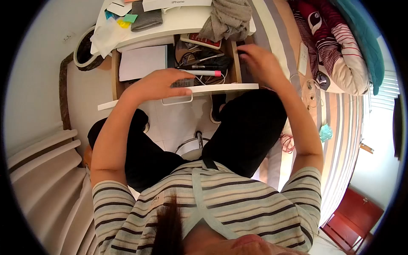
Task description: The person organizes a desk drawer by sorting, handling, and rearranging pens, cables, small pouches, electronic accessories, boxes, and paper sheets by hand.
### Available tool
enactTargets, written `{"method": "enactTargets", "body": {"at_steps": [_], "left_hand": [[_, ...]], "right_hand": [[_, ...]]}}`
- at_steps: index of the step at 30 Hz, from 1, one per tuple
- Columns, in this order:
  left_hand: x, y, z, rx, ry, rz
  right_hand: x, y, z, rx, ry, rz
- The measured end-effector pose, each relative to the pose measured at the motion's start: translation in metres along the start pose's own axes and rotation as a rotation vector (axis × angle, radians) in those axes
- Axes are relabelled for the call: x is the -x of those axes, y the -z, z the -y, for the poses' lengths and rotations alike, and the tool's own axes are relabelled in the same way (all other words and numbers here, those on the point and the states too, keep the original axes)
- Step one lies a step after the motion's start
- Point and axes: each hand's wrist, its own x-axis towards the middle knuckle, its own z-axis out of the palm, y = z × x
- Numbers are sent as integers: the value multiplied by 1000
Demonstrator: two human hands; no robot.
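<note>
An open drawer (204,88) lies in front of me, holding a white paper stack (143,63), a white stick with a pink end (206,73), pens, dark cables and a red-and-white item (200,41). My left hand (163,84) is over the drawer's front edge, fingers apart, beside a small grey packet (182,82). At the drawer's right side, my right hand (260,63) hangs with its fingers apart and slightly curled, next to the wooden side wall (234,61). Nothing shows in either hand.
On the white desk (178,23) lie a grey cloth (227,21), a dark grey pouch (146,18) and an iPhone box (176,4). A striped bed (335,123) with bedding and cables stands right. A bin (87,53) is left of the drawer.
</note>
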Motion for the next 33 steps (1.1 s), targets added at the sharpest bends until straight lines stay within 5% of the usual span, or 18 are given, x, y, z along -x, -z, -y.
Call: {"method": "enactTargets", "body": {"at_steps": [7,9,14,17,20,23,26,29,33], "left_hand": [[5,-3,-11,-21,-31,72],[8,-8,-3,-52,-74,59],[9,-16,7,-129,-133,-28],[9,-16,6,-123,-107,-9],[9,-15,1,-114,-95,2],[8,-16,7,-137,-74,20],[4,-18,11,-116,-88,31],[8,-19,16,-137,-89,33],[10,-18,14,-149,-88,25]], "right_hand": [[-30,-34,23,-156,147,-184],[-16,-19,21,-14,-6,-158],[49,23,-92,387,-284,-506],[95,40,-169,584,-472,-486],[102,42,-181,674,-914,-257],[108,30,-207,638,-680,-334],[99,33,-183,645,-798,-323],[92,39,-143,225,-429,-525],[56,35,-24,-201,-296,-220]]}}
